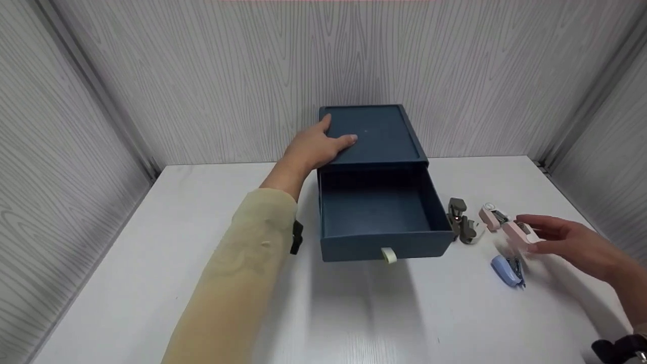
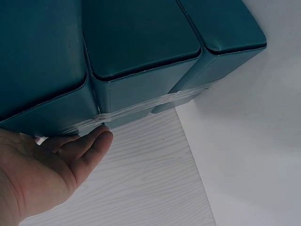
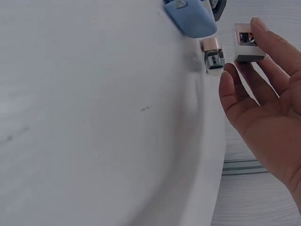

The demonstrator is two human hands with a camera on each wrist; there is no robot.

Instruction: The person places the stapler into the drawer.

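Note:
A dark blue drawer box [image 1: 376, 134] stands at the back of the white table [image 1: 151, 253], its empty drawer [image 1: 354, 248] pulled out toward me. My left hand [image 1: 323, 144] rests flat on the box's top left edge; in the left wrist view the open left hand [image 2: 56, 169] lies against the box [image 2: 141, 42]. My right hand [image 1: 556, 237] hovers with straight fingers at a pink stapler [image 1: 518, 233]. In the right wrist view the fingertips [image 3: 259, 26] touch that pink stapler [image 3: 247, 43] without curling round it.
Right of the drawer lie a grey-green stapler [image 1: 462, 222], a second pink stapler [image 1: 491, 216] and a blue stapler [image 1: 507, 270]. A pale pull tab [image 1: 389, 255] hangs from the drawer front. Grey wood-grain walls enclose the table on three sides.

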